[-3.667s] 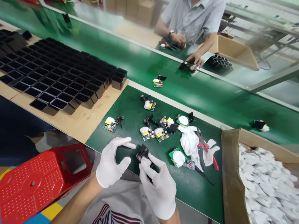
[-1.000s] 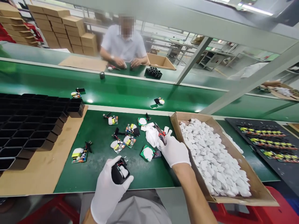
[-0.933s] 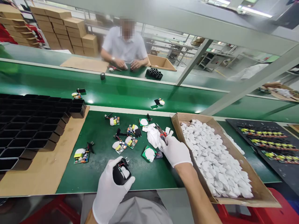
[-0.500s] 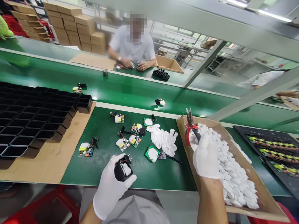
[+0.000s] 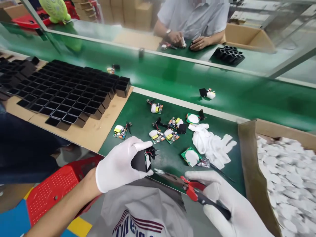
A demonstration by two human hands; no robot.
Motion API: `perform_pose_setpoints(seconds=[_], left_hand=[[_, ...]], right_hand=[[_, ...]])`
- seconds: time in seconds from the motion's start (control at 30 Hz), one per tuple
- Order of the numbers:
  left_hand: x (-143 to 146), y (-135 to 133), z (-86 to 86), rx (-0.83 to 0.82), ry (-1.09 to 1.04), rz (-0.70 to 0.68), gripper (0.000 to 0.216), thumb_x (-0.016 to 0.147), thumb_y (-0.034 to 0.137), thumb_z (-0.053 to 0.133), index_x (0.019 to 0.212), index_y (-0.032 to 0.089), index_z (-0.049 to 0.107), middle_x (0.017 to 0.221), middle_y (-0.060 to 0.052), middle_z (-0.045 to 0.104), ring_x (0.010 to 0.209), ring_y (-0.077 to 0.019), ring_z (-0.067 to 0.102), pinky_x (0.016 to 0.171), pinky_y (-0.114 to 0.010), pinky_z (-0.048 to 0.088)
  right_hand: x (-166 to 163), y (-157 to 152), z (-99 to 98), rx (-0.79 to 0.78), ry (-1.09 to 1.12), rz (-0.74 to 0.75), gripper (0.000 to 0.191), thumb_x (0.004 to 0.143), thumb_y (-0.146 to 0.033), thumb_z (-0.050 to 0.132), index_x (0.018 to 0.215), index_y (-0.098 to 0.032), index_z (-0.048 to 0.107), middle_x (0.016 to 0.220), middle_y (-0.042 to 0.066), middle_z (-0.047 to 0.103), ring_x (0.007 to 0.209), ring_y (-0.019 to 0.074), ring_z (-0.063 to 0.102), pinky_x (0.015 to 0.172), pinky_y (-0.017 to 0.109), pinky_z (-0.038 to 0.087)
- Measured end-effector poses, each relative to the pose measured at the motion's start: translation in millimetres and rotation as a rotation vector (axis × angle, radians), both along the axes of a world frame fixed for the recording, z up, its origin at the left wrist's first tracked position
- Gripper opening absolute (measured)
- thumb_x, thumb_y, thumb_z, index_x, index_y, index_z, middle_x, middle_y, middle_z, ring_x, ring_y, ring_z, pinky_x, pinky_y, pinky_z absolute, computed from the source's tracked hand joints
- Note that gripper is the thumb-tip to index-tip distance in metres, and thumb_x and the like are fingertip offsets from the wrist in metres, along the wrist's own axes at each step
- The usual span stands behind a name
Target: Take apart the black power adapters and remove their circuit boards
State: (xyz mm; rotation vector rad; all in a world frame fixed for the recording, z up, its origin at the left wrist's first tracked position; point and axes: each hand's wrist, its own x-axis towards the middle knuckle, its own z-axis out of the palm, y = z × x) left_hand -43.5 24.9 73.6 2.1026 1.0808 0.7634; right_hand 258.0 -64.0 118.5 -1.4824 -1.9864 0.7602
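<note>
My left hand [image 5: 119,163], in a white glove, is closed around a black plastic housing [image 5: 139,161]. Its open end faces right, showing a white pad, wires and a plug piece with metal pins. My right hand [image 5: 225,200], also gloved, grips red-and-black pliers [image 5: 191,190]. Their jaws point left, just short of the housing and apart from it. Beyond my hands lie several small circuit boards with white pads, among them a green board [image 5: 191,156] and a board with yellow parts [image 5: 120,131]. A crumpled pair of white gloves [image 5: 209,144] lies beside them.
Rows of black housings [image 5: 71,89] stand on cardboard at the left. A carton [image 5: 256,174] of white pads borders the right side. Across the green conveyor [image 5: 163,70] a co-worker's hands [image 5: 197,42] handle small parts. A red stool [image 5: 56,187] is at lower left.
The pliers have come down and left from above the carton toward the housing. My left hand has turned the housing so its open end faces right. The camera view has shifted left.
</note>
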Motion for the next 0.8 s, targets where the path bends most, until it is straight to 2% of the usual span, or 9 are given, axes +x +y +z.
perform_pose_setpoints(seconds=[0.1, 0.27, 0.5, 0.53, 0.57, 0.6, 0.67, 0.7, 0.8], left_hand=[[-5, -4, 6.0, 0.020, 0.116, 0.014, 0.071, 0.078, 0.023, 0.086, 0.144, 0.031, 0.060, 0.123, -0.004, 0.070, 0.108, -0.0241, 0.074, 0.091, -0.036, 0.064], [-3, -10, 8.9, 0.110, 0.161, 0.033, 0.070, 0.081, 0.030, 0.086, 0.146, 0.034, 0.059, 0.124, -0.003, 0.072, 0.107, -0.0237, 0.075, 0.089, -0.035, 0.065], [-3, -13, 8.9, 0.154, 0.293, -0.026, 0.072, 0.080, 0.021, 0.079, 0.147, 0.036, 0.058, 0.127, -0.005, 0.072, 0.109, -0.0270, 0.075, 0.087, -0.040, 0.066], [-3, -12, 8.6, 0.151, 0.322, -0.035, 0.072, 0.080, 0.020, 0.078, 0.147, 0.036, 0.058, 0.128, -0.005, 0.072, 0.108, -0.0271, 0.075, 0.087, -0.040, 0.066], [-2, -12, 8.2, 0.149, 0.354, -0.045, 0.072, 0.080, 0.018, 0.076, 0.147, 0.036, 0.058, 0.128, -0.005, 0.072, 0.108, -0.0273, 0.074, 0.087, -0.040, 0.066], [-1, -11, 7.4, 0.150, 0.381, -0.057, 0.072, 0.079, 0.017, 0.076, 0.147, 0.036, 0.058, 0.127, -0.005, 0.072, 0.108, -0.0275, 0.073, 0.088, -0.041, 0.066], [3, -10, 5.0, 0.153, 0.414, -0.089, 0.071, 0.080, 0.016, 0.076, 0.146, 0.034, 0.059, 0.125, -0.006, 0.072, 0.107, -0.0282, 0.072, 0.087, -0.041, 0.065], [5, -9, 3.4, 0.154, 0.417, -0.105, 0.070, 0.080, 0.017, 0.077, 0.146, 0.033, 0.059, 0.124, -0.007, 0.072, 0.106, -0.0287, 0.072, 0.086, -0.042, 0.065], [14, -5, -2.0, 0.161, 0.425, -0.152, 0.065, 0.084, 0.031, 0.083, 0.144, 0.026, 0.059, 0.118, -0.010, 0.072, 0.100, -0.0301, 0.071, 0.081, -0.043, 0.065]], right_hand=[[-7, 4, -3.3, 0.010, -0.029, 0.059, 0.025, 0.101, -0.029, 0.060, 0.077, -0.028, 0.052, 0.122, 0.006, 0.078, 0.101, 0.0235, 0.080, 0.080, 0.032, 0.066], [-8, 10, -7.6, 0.070, -0.064, 0.066, 0.025, 0.103, -0.032, 0.061, 0.079, -0.028, 0.056, 0.120, 0.006, 0.078, 0.104, 0.0213, 0.078, 0.085, 0.031, 0.065], [-9, 4, -8.3, -0.024, -0.080, 0.018, 0.030, 0.102, -0.038, 0.059, 0.074, -0.028, 0.059, 0.116, 0.007, 0.079, 0.097, 0.0224, 0.079, 0.081, 0.033, 0.066], [-9, 3, -9.0, -0.042, -0.087, -0.007, 0.025, 0.101, -0.040, 0.060, 0.080, -0.028, 0.062, 0.116, 0.007, 0.080, 0.097, 0.0233, 0.080, 0.081, 0.034, 0.066], [-8, 2, -9.9, -0.060, -0.103, -0.031, 0.017, 0.101, -0.042, 0.061, 0.091, -0.029, 0.067, 0.117, 0.008, 0.081, 0.098, 0.0245, 0.081, 0.082, 0.035, 0.067], [-8, 2, -10.9, -0.073, -0.124, -0.048, 0.018, 0.100, -0.044, 0.061, 0.107, -0.030, 0.070, 0.119, 0.008, 0.081, 0.100, 0.0260, 0.081, 0.084, 0.037, 0.067], [-9, 3, -12.7, -0.089, -0.171, -0.048, 0.037, 0.101, -0.048, 0.062, 0.132, -0.029, 0.067, 0.120, 0.009, 0.082, 0.104, 0.0284, 0.081, 0.088, 0.040, 0.067], [-9, 4, -13.4, -0.101, -0.191, -0.025, 0.040, 0.101, -0.049, 0.061, 0.135, -0.029, 0.068, 0.118, 0.008, 0.082, 0.104, 0.0286, 0.081, 0.088, 0.040, 0.067], [-13, 8, -15.6, -0.129, -0.215, 0.037, 0.031, 0.105, -0.049, 0.057, 0.119, -0.029, 0.075, 0.106, 0.004, 0.083, 0.092, 0.0250, 0.081, 0.078, 0.037, 0.066]])
